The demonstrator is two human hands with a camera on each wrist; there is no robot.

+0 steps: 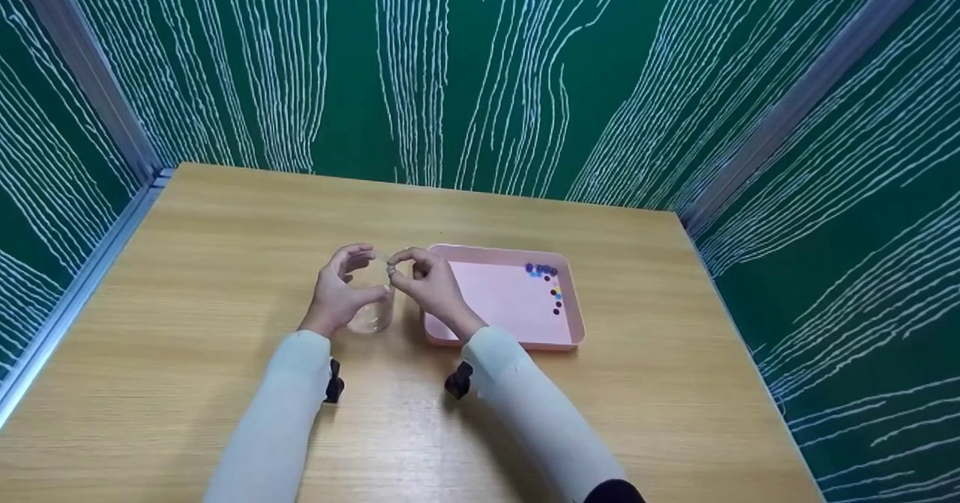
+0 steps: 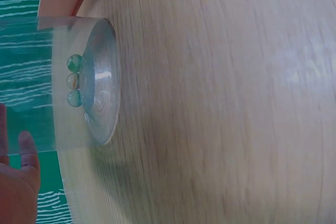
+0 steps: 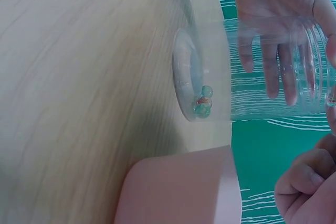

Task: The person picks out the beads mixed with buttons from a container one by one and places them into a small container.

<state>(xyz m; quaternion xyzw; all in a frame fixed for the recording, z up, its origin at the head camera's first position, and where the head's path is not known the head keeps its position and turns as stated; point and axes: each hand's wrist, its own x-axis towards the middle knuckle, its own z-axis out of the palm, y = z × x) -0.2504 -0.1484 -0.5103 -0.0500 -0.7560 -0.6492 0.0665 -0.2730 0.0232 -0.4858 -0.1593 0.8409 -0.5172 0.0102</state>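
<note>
Broadly, green walls [image 1: 349,76] streaked with uneven white lines stand beyond the jar on the far side and to both flanks, with metal posts [image 1: 802,83] at the corners. Under the jar spreads a wood-grain table [image 1: 225,263]. Two pale sleeves [image 1: 540,405] reach toward the jar from the near side, each with a small dark device [image 1: 334,383] at the wrist. Just to the right of the jar lies a shallow pink tray [image 1: 491,293], partly covered by the right forearm. The clear jar [image 1: 373,314] itself stands upright on the table, see-through down to its thick base.

On the jar's left side is the left hand [image 1: 337,293], holding it: the fingers curve round the far wall and the thumb lies along the near one. At the jar's mouth, on the tray side, is the right hand [image 1: 435,289], its thumb and forefinger pinching a small glassy marble [image 3: 331,98] close to the rim; the other fingers are bent in.

Inside the jar, at the bottom, sit three marbles [image 2: 74,98], two greenish and one with an orange streak. Smallest, along the tray side farthest from the jar, are beads [image 1: 553,271] in purple, blue, yellow and dark tones.
</note>
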